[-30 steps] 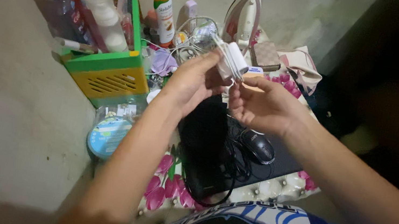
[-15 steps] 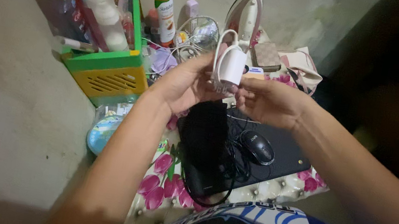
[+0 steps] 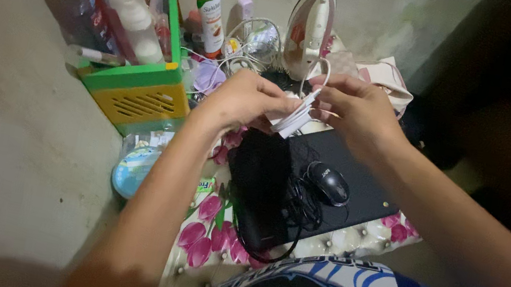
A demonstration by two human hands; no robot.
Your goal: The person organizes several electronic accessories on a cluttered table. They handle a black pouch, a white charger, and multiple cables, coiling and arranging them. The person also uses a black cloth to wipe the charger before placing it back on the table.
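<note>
My left hand (image 3: 246,98) grips a small white charger plug (image 3: 292,121), tilted with its far end pointing down. My right hand (image 3: 353,106) pinches the thin white cable (image 3: 320,80) that loops up from the plug. Both hands hover above a black laptop (image 3: 334,171) lying on a flowered cushion (image 3: 213,227). A black computer mouse (image 3: 327,182) with its tangled black cord rests on the laptop.
A green and yellow basket (image 3: 132,90) holds several bottles at the back left. An orange-capped bottle (image 3: 210,11), a pink and white iron (image 3: 309,23), a beige pouch (image 3: 389,79) and a round blue lid (image 3: 137,168) surround the cushion. Concrete floor lies to the left.
The white plug was held upright between both hands; now it is lowered and tilted, and my right hand has moved up and back, pulling the cable into a loop.
</note>
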